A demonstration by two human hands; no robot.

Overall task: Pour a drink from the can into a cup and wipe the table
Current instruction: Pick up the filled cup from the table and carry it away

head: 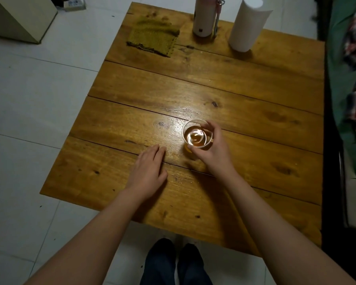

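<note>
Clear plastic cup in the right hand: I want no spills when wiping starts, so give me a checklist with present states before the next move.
1. Clear plastic cup holds amber drink: ok.
2. Right hand grips the cup at its rim: ok.
3. Left hand free, flat on the wooden plank table: ok.
4. Green woven cloth within view, at the table's far edge: ok.
5. White paper roll upright, apart from the cup: ok.
6. Can located: not ok, none identifiable.
7. Spill on the tabletop: cannot tell, glare.
</note>
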